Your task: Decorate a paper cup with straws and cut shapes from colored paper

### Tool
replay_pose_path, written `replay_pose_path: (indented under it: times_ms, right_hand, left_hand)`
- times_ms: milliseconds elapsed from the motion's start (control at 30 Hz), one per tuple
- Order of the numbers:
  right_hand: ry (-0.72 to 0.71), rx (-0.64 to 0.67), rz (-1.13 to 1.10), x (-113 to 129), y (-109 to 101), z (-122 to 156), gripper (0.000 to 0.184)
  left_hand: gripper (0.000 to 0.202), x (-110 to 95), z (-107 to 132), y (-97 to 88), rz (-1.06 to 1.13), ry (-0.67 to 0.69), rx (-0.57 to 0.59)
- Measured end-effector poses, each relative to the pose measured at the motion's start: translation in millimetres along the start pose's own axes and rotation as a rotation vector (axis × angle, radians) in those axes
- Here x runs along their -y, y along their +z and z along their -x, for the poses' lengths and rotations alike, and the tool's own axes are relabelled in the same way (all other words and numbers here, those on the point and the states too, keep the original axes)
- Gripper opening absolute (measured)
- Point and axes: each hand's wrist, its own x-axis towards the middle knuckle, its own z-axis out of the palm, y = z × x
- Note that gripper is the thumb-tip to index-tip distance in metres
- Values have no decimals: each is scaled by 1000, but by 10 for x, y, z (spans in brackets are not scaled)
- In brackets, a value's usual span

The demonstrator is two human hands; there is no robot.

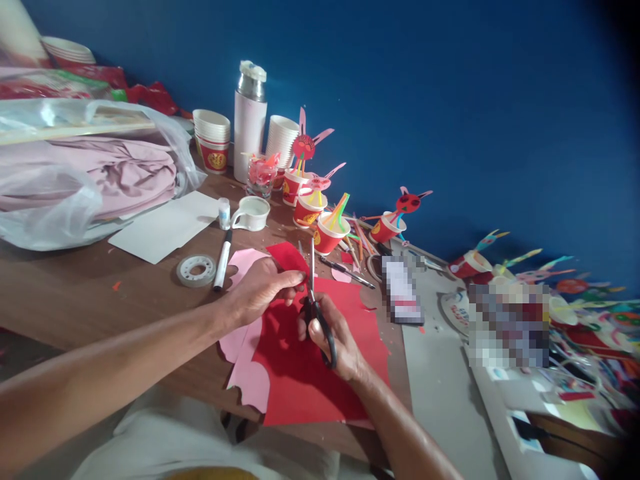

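Note:
My left hand [263,288] is closed on a small piece of red paper [287,259], pinched between thumb and fingers. My right hand [334,333] grips black-handled scissors [321,325], their blades apart and pointing away from me beside the red piece. Whether the blades touch the paper I cannot tell. Under both hands lies a large sheet of red paper [320,387], with cut pink paper [254,383] beneath its left side. A black pen [347,272] rests just beyond the sheet.
Left of my hands are a tape roll [196,271], a marker [223,261] and a white cup [251,213]. Paper cups [331,233] with straws and rabbit-like paper figures stand behind. A phone [403,290] lies right; a thermos [250,123] stands by the blue wall [400,100].

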Motion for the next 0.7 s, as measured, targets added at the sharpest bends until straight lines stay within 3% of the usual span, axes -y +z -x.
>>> replay_pose_path:
  times_ms: [700]
  right_hand:
    - [68, -32, -99, 16, 11, -6, 41]
  left_hand:
    - [13, -80, -1, 22, 73, -46, -8]
